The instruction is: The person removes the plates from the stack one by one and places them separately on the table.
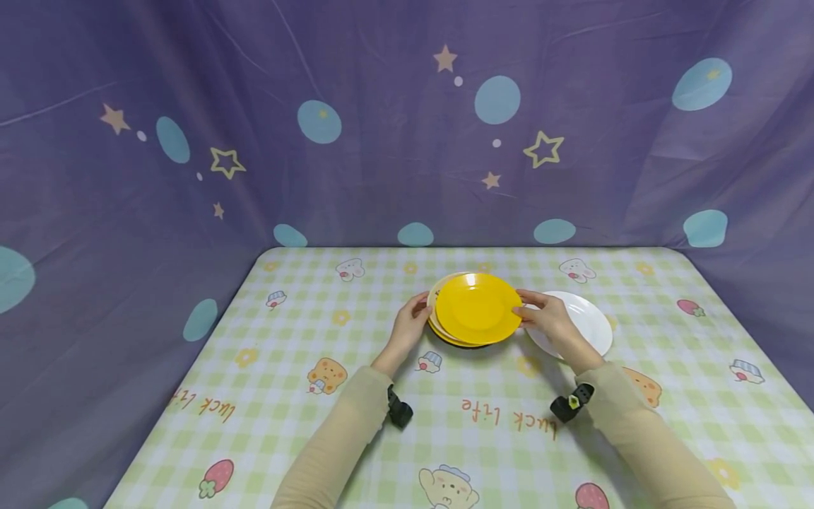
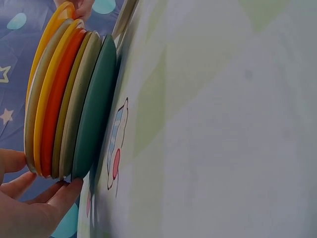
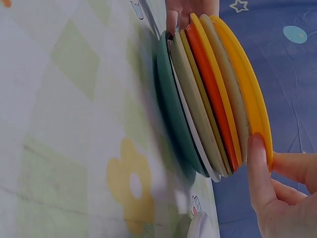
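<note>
The yellow plate [image 1: 477,308] is seen on top of a stack of plates [image 2: 74,114] near the middle of the table [image 1: 356,424], shifted slightly right of the plates under it. In the right wrist view its rim is pinched by the right hand [image 1: 552,319]: the thumb lies along the rim's edge and the fingers [image 3: 294,166] are curled behind it. On the opposite side, the stack is met by the left hand [image 1: 410,326]; in the left wrist view its fingers [image 2: 62,198] are only lightly bent and laid against the lower rims, one fingertip at the dark green bottom plate [image 2: 94,116], another beside the pale plate second from the top. No closed grip is shown there.

Below the yellow plate, pale, yellow, orange, olive and beige rims are counted, with the green one resting on the table. A white plate [image 1: 588,322] is spotted just beside the stack, partly hidden behind the right hand. The table is covered by a green checked cloth printed with bears, strawberries and lettering, and a purple curtain [image 1: 407,120] with stars and blue dots is hung behind it. Black bands [image 1: 572,403] are worn at both wrists over beige sleeves.
</note>
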Motion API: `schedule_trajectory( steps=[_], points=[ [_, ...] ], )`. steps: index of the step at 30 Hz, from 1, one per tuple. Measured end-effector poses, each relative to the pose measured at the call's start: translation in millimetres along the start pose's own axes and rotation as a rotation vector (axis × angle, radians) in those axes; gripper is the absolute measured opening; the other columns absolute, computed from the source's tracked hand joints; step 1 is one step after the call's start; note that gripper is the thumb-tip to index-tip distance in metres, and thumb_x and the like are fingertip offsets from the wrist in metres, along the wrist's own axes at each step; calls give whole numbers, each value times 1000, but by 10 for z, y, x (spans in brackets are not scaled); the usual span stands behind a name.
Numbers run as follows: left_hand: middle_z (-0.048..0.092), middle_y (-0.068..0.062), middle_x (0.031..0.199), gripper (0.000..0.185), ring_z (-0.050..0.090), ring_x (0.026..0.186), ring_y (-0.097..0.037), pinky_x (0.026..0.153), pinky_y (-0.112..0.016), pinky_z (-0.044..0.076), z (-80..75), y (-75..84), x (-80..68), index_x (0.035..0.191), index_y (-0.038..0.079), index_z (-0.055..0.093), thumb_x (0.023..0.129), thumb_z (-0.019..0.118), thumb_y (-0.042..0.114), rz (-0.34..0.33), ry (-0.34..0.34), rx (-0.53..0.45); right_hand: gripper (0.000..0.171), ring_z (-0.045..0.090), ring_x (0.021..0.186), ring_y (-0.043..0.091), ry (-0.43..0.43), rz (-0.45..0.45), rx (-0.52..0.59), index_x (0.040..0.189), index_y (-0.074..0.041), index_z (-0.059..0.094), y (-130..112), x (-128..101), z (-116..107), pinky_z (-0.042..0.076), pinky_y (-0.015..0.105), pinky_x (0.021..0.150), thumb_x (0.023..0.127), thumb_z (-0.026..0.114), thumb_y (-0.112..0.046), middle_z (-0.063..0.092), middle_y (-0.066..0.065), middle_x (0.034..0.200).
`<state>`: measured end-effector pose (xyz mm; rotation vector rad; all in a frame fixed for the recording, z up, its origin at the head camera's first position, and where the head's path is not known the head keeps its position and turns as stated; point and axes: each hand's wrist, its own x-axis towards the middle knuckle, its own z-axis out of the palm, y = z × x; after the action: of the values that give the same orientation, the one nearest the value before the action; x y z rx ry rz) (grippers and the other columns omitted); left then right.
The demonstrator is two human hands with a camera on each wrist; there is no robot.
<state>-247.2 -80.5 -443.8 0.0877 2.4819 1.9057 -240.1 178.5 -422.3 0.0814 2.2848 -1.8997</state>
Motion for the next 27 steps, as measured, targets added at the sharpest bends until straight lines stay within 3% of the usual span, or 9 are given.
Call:
schedule_trajectory(
  steps=[9, 21, 27],
  points=[
    [52, -14, 120, 39, 50, 107, -25, 90, -31, 44, 24, -49, 21, 129, 6, 45, 90, 48, 13, -2, 15, 19, 52, 58, 65, 1, 16, 38, 105, 133, 3, 34, -2, -16, -7, 53, 19, 65, 86, 55, -4, 40, 26, 127],
    [52, -14, 120, 39, 51, 107, -24, 88, -29, 46, 27, -53, 15, 129, 7, 45, 91, 47, 13, -18, 9, 9, 55, 58, 63, 3, 9, 64, 177, 133, 2, 35, -30, -38, -33, 53, 19, 62, 84, 57, -3, 53, 1, 101],
    [52, -15, 119, 38, 51, 107, -25, 88, -29, 46, 23, -60, 21, 129, 6, 45, 91, 48, 12, -9, 13, 1, 54, 59, 66, 3, -3, 51, 189, 134, 2, 34, -49, -49, -83, 53, 19, 63, 84, 56, -2, 52, 2, 105]
  ],
)
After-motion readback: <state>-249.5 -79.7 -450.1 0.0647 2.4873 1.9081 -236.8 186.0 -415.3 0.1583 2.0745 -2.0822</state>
